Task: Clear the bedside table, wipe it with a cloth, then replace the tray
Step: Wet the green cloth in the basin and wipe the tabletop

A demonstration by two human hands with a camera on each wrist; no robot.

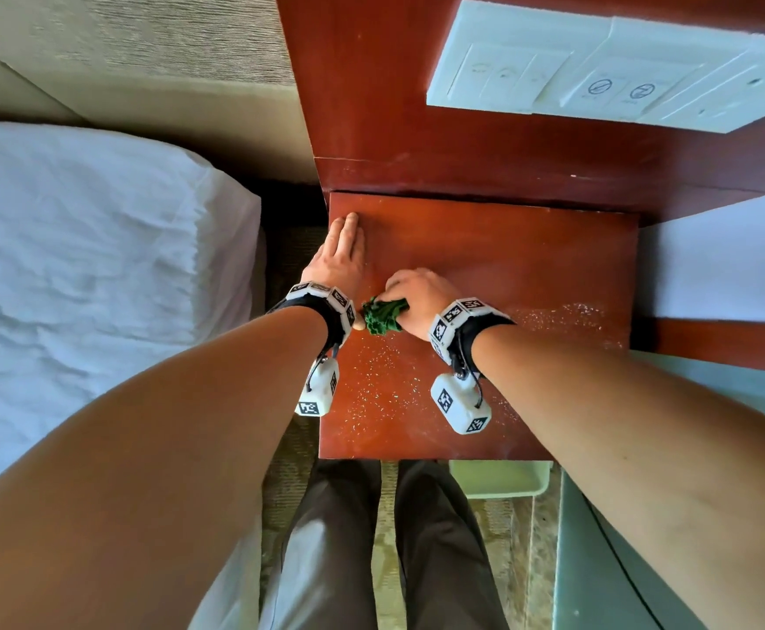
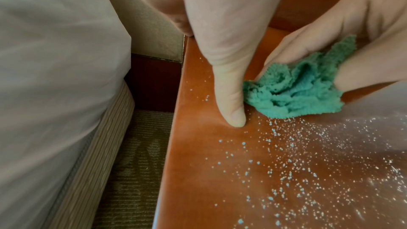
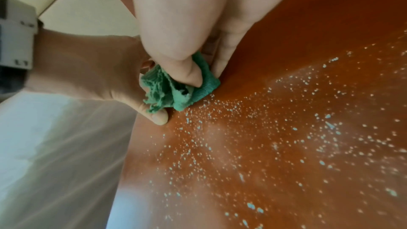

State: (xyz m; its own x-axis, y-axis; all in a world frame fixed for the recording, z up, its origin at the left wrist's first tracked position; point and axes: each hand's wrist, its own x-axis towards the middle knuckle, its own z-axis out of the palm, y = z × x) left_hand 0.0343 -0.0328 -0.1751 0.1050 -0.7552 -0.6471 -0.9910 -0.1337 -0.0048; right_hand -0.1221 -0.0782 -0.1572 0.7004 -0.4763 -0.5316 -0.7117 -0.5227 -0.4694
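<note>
The reddish wooden bedside table (image 1: pixel 530 266) has fine droplets spread over its near half (image 2: pixel 308 163). My right hand (image 1: pixel 410 295) grips a bunched green cloth (image 1: pixel 382 315) and holds it down on the tabletop near the left side. In the wrist views the cloth (image 2: pixel 293 91) (image 3: pixel 182 90) is squeezed between the thumb and curled fingers. My left hand (image 1: pixel 342 254) lies flat on the table's left edge with fingers straight, and its thumb (image 2: pixel 229 93) touches the cloth's side. No tray is on the tabletop.
A bed with white sheets (image 1: pixel 98 266) stands just left of the table, with a narrow carpeted gap (image 2: pixel 136 163) between. A white switch panel (image 1: pixel 598 70) is on the wooden wall behind. A pale green bin (image 1: pixel 503 479) sits on the floor by my legs.
</note>
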